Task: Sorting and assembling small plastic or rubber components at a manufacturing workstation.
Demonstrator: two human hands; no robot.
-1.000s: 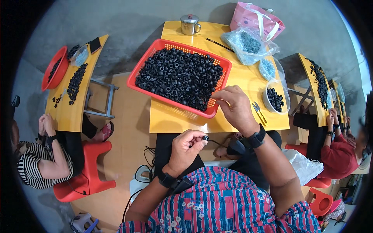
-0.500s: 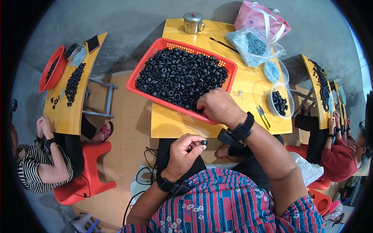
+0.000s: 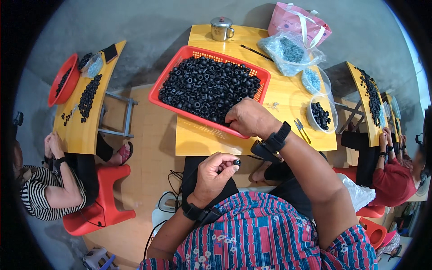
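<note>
On your table (image 3: pixel 288 92) sit the red basket (image 3: pixel 189 112) of small black parts (image 3: pixel 207 85), a metal mug (image 3: pixel 221 31), yellow-handled snips (image 3: pixel 303 133) and a clear bowl (image 3: pixel 334 113). Your left hand (image 3: pixel 213 176) pinches a black piece (image 3: pixel 236 162) between thumb and forefinger. Your right hand (image 3: pixel 249 117) crosses the basket's near rim; its fingertips are hidden, so I cannot tell their grip.

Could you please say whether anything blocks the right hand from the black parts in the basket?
Nothing visible does: the right hand reaches over the near rim of the red plastic basket to the hollow black parts.
</note>
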